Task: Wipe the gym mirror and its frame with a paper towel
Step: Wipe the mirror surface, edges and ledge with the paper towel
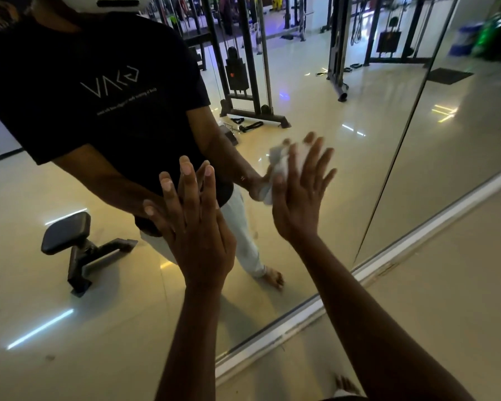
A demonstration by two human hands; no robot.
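Here the right hand (298, 192) presses the paper towel (278, 166) flat-fingered against the mirror (344, 169) to wipe it; the left hand (194, 227), open-palmed, braces on the glass.

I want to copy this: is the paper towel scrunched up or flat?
Scrunched up: the paper towel bunches in white folds under the right hand.

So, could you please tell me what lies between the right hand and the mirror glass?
In the head view, the paper towel lies between the right hand and the mirror, pressed there by straight fingers.
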